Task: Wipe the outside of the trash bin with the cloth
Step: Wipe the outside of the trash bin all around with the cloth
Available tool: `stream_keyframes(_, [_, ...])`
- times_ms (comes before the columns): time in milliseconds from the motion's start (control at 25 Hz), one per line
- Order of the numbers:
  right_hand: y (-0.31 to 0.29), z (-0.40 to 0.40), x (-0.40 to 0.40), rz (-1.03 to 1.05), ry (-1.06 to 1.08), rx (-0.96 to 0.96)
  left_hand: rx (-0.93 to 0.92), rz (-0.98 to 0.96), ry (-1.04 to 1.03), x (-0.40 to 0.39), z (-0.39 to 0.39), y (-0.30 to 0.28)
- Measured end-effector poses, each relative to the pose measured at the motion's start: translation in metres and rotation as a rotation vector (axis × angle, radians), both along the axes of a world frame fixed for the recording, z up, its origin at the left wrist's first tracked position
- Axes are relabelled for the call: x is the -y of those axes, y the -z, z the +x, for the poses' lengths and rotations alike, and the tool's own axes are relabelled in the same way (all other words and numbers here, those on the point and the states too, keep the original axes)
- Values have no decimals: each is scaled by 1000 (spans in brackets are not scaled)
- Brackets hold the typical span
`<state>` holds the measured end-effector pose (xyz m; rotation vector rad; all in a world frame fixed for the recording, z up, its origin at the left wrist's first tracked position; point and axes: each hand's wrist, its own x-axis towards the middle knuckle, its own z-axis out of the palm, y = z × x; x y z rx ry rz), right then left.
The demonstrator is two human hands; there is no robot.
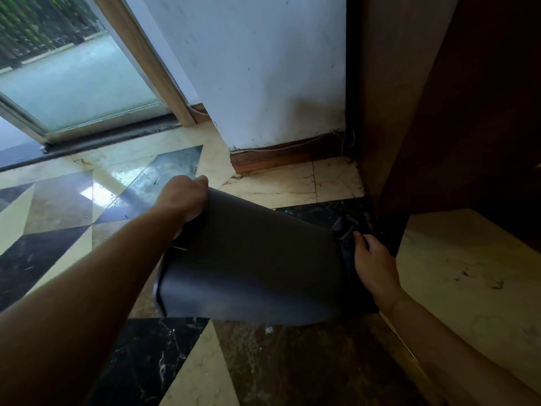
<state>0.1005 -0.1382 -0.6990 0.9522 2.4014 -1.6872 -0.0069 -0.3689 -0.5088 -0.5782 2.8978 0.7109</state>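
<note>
Left hand (184,197) grips tipped trash bin (251,259), lying left-right

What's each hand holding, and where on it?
Left hand grips the tilted trash bin at its far upper corner. Right hand presses a dark cloth against the bin's right side.

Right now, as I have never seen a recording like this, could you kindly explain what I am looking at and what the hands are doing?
There is no machine here: a person wears one camera on the head, looking down at their own bare arms. The left hand grips one end of a dark trash bin, which is tipped over above the patterned stone floor. The right hand presses a dark cloth against the bin's other end. Behind stand a white wall, a glass door and dark wooden furniture.
</note>
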Motion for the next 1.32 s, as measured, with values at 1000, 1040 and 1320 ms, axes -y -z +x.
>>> stream_keyframes(1000, [-106,-57,-16,-91,-273,-72,-133,133,437,74,60,17])
stream_keyframes(1040, [-118,-68,-18,-105,-334,-86,-117,362,367,69,56,15])
stream_keyframes(1320, [-135,-91,-14,-118,-675,16,-249,739,-73,75,43,22])
